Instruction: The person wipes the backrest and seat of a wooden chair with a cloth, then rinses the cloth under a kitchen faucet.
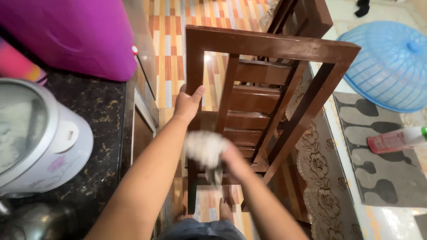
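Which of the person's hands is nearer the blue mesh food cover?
Right. The right hand, holding a cloth, is nearer the blue food cover; the left hand grips the chair farther away.

the left hand (187, 103) grasps the upright of a brown wooden chair (267, 49). the right hand (231, 155) presses a blurred white cloth (205, 149) against the chair's lower slats. a white rice cooker (40, 138) sits on the dark worktop (100, 111); a blue mesh cover (391, 62) lies at right.
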